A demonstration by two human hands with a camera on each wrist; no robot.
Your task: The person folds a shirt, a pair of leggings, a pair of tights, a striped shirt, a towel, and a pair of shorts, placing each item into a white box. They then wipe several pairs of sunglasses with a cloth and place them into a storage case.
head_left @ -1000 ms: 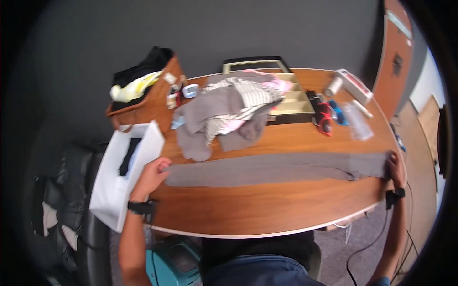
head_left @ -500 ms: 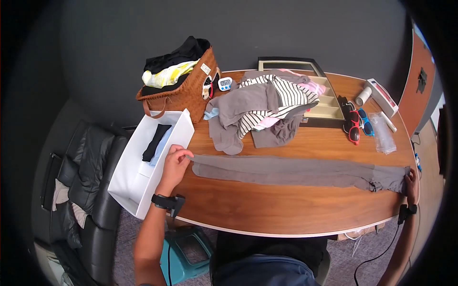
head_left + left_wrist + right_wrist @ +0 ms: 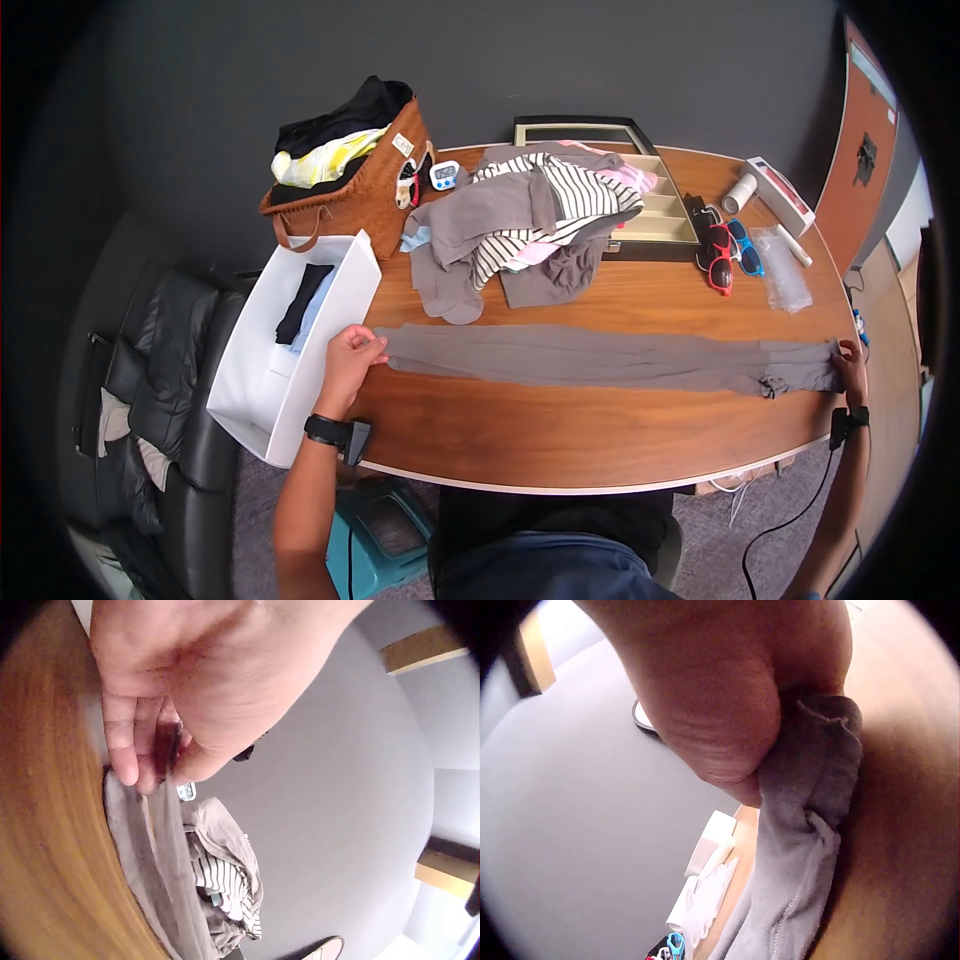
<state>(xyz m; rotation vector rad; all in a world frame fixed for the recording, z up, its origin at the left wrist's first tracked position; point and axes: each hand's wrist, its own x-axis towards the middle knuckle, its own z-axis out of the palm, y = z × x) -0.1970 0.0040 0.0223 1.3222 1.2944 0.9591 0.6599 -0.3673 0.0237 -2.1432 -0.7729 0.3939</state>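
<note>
A long pair of grey tights (image 3: pixel 560 357) lies stretched sideways across the wooden table, drawn out into a narrow strip. My left hand (image 3: pixel 352 358) pinches its left end between thumb and fingers. In the left wrist view the thin cloth (image 3: pixel 161 855) runs down from those fingertips in loose layers. At the table's right edge my right hand (image 3: pixel 850 366) holds the other end. There the right wrist view shows thicker grey cloth (image 3: pixel 799 847) with a seam and a small gathered crease; the fingertips are hidden behind the hand.
Behind the tights lies a heap of grey and striped clothes (image 3: pixel 500 215), overlapping a compartment case (image 3: pixel 668 228). A white bin (image 3: pixel 240 400) with folded items stands left, near a brown basket (image 3: pixel 340 215) of clothes. Sunglasses (image 3: pixel 718 262), a plastic bag (image 3: pixel 782 275) and a box (image 3: pixel 780 195) sit at right.
The loose upper layer at the left end has come into line with the layer below, and the strip looks flatter. Both hands keep hold of the ends. The head view has swung and sharpened.
</note>
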